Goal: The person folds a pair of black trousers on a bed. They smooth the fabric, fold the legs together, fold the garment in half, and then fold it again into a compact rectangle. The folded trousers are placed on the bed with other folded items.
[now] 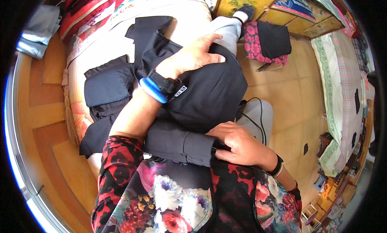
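Note:
A black cloth garment (pixel 208 96) lies across my lap and reaches onto the bed to the left. My left hand (pixel 193 56) rests on its upper part with the fingers spread, palm down. My right hand (pixel 239 143) grips the open end of a black sleeve (pixel 181 143) that lies crosswise near my waist; the thumb and some fingertips are partly hidden at the opening. A small white label (pixel 180 91) shows beside my left wrist. Folded dark cloth (pixel 107 81) lies on the bed, left of the garment.
The bed (pixel 99 36) is on the left. A stool with a pink-flowered cover (pixel 252 47) holds black cloth (pixel 275 41). A black cable (pixel 261 118) loops by my right knee. A dark scrap (pixel 305 149) lies on the tiled floor (pixel 287 112). A cloth-covered surface (pixel 347 81) stands right.

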`<state>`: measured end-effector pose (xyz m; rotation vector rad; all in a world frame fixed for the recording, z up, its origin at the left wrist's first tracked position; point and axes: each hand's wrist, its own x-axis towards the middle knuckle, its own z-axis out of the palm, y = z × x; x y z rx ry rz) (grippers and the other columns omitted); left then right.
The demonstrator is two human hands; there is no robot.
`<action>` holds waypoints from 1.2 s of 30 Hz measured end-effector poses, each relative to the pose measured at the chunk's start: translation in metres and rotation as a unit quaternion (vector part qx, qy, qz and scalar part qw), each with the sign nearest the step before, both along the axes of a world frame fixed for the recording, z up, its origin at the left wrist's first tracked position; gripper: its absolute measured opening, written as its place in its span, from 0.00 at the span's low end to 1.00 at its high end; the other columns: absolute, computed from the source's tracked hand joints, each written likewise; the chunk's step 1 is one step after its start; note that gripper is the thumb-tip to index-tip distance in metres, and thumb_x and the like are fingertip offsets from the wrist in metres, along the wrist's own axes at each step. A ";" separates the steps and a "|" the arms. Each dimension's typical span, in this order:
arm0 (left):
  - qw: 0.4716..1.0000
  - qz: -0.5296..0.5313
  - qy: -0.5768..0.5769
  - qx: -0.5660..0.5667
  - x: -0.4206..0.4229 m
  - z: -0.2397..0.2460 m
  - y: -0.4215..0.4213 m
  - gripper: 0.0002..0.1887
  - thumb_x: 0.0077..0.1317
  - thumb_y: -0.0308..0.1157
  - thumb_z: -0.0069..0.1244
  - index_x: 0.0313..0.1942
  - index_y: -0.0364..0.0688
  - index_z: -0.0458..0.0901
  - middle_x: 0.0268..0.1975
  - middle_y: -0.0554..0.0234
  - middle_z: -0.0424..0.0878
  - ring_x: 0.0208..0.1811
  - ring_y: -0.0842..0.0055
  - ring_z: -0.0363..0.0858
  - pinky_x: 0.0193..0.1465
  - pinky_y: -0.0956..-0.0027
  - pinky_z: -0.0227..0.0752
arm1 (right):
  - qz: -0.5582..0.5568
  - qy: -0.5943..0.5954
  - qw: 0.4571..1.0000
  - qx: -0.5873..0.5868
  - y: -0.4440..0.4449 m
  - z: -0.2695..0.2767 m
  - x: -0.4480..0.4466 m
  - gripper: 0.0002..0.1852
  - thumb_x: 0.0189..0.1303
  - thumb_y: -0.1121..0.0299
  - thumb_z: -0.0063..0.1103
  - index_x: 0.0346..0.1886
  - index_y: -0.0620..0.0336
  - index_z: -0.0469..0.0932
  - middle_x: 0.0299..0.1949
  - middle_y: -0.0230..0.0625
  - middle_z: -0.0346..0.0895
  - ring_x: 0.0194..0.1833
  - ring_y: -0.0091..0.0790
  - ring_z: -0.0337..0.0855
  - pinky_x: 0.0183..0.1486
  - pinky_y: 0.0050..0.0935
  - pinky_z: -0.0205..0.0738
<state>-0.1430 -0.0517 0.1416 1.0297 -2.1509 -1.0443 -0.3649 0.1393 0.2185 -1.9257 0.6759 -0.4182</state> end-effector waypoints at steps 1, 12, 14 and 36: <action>0.999 -0.003 -0.035 -0.018 -0.011 0.000 -0.001 0.37 0.70 0.47 0.67 0.72 0.37 0.74 0.68 0.40 0.80 0.72 0.50 0.77 0.76 0.56 0.69 | 0.003 0.005 1.000 -0.006 0.000 -0.001 0.000 0.17 0.65 0.65 0.70 0.52 0.64 0.84 0.47 0.45 0.86 0.51 0.54 0.85 0.58 0.46 0.77; 0.950 -0.072 -0.303 -0.041 -0.055 0.056 -0.010 0.27 0.62 0.44 0.71 0.54 0.36 0.84 0.47 0.42 0.89 0.55 0.48 0.87 0.60 0.54 0.78 | -0.034 -0.037 0.997 -0.060 0.002 -0.011 0.012 0.14 0.70 0.60 0.67 0.43 0.62 0.81 0.38 0.48 0.84 0.43 0.59 0.86 0.49 0.53 0.78; 0.940 -0.092 -0.328 -0.030 -0.059 0.073 -0.004 0.28 0.62 0.45 0.71 0.54 0.33 0.85 0.47 0.38 0.90 0.53 0.46 0.89 0.58 0.55 0.80 | -0.042 -0.043 0.995 -0.076 0.002 -0.012 0.015 0.14 0.70 0.60 0.68 0.44 0.62 0.81 0.36 0.48 0.84 0.42 0.58 0.86 0.48 0.53 0.79; 0.940 -0.048 0.198 0.274 -0.002 0.120 0.117 0.19 0.80 0.29 0.58 0.66 0.33 0.82 0.56 0.71 0.88 0.56 0.86 0.81 0.63 0.75 0.76 | -0.376 -0.156 0.912 -0.041 -0.001 0.018 -0.033 0.15 0.73 0.64 0.71 0.51 0.68 0.85 0.35 0.49 0.88 0.36 0.38 0.90 0.42 0.37 0.81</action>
